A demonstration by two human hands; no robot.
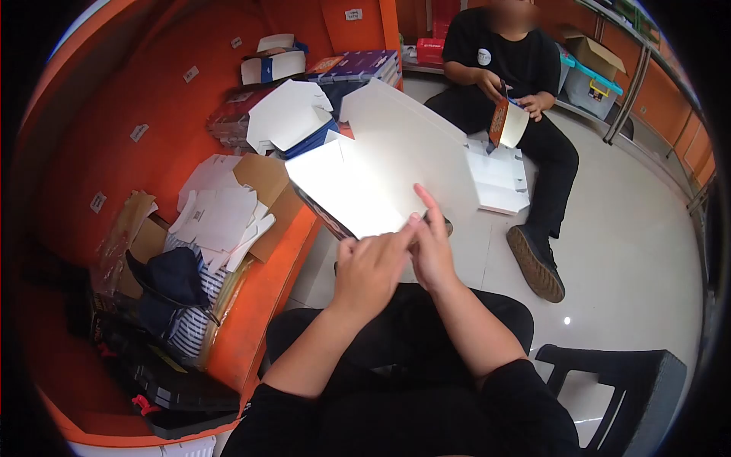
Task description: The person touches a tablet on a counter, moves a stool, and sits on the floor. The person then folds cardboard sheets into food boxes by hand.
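Note:
A large white cardboard piece (411, 145), partly folded, is held up in front of me above my lap. My left hand (369, 270) is closed on its lower edge, with the fingers along the white inner face and a dark printed outer side showing below. Close beside it, at the lower right edge of the card, my right hand (432, 247) has its index finger raised and its thumb near my left fingertips. Whether the right hand grips the card is hard to make out.
On the orange bench (266, 312) lie white flattened cartons (221, 217), a dark cap (173, 276) and stacked boxes (354, 67). A co-worker (506, 68) sits opposite, folding a small box (509, 123). A black stool (632, 396) stands at lower right.

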